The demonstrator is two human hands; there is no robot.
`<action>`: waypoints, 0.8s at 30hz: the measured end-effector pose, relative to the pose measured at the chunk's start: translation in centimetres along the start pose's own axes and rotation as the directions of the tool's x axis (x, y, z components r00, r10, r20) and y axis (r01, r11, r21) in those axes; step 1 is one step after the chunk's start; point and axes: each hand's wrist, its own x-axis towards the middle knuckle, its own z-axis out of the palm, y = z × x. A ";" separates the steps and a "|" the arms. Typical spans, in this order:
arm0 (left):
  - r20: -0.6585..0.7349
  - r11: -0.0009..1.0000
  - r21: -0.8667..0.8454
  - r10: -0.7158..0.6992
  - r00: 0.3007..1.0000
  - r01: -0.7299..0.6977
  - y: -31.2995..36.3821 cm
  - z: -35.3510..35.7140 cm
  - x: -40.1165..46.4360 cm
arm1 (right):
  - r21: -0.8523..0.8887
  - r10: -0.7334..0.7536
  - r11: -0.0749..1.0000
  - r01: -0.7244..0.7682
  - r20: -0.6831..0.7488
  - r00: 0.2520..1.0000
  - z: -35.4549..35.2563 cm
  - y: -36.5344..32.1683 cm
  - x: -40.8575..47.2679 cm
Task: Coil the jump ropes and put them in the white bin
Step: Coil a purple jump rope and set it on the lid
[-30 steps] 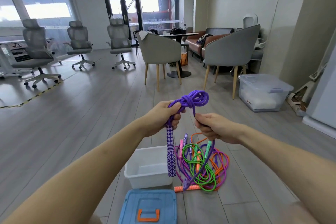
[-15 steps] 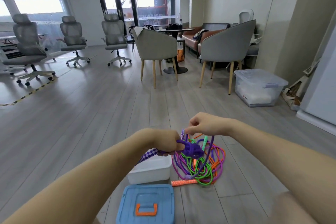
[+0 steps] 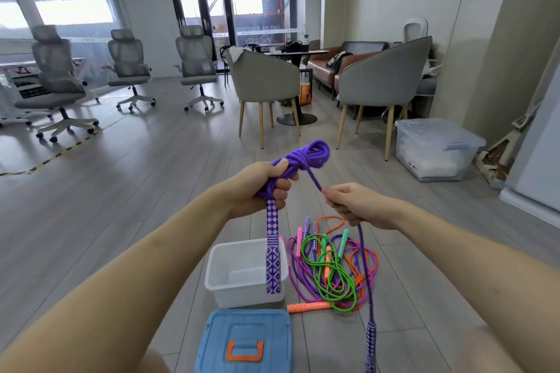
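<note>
Now two hands – left hand [image 3: 263, 188] clutches one purple rope [image 3: 306, 156], right hand [image 3: 353, 206] pinches its strand.

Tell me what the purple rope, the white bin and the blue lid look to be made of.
Purple jump rope: braided fibre cord, matt; a woven texture shows on the strands, and its handle looks wrapped in patterned weave.
White bin: moulded plastic, smooth and slightly translucent, with a rolled rim.
Blue lid: moulded plastic, satin, with raised ribs; its orange handle is likely plastic too.
</note>
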 end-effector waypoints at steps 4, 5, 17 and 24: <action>0.376 0.985 0.142 -0.148 0.915 0.101 -0.6 0.3 -1.0 | -0.063 0.003 0.998 0.004 0.107 0.994 -0.7 0.5 -0.3; 0.432 0.965 0.215 -0.232 0.872 0.150 -1.0 0.6 -0.9 | -0.101 0.001 0.995 0.012 0.127 0.992 -0.7 0.3 -0.3; -0.212 0.770 0.585 -0.157 0.965 0.254 -6.2 0.3 3.4 | -0.346 0.007 0.938 -0.013 -0.020 1.000 2.5 -2.2 0.1; -0.185 0.961 0.274 0.085 0.979 -0.031 -2.9 -0.2 3.0 | -0.113 0.002 0.994 -0.004 -0.012 1.000 1.0 -0.6 0.2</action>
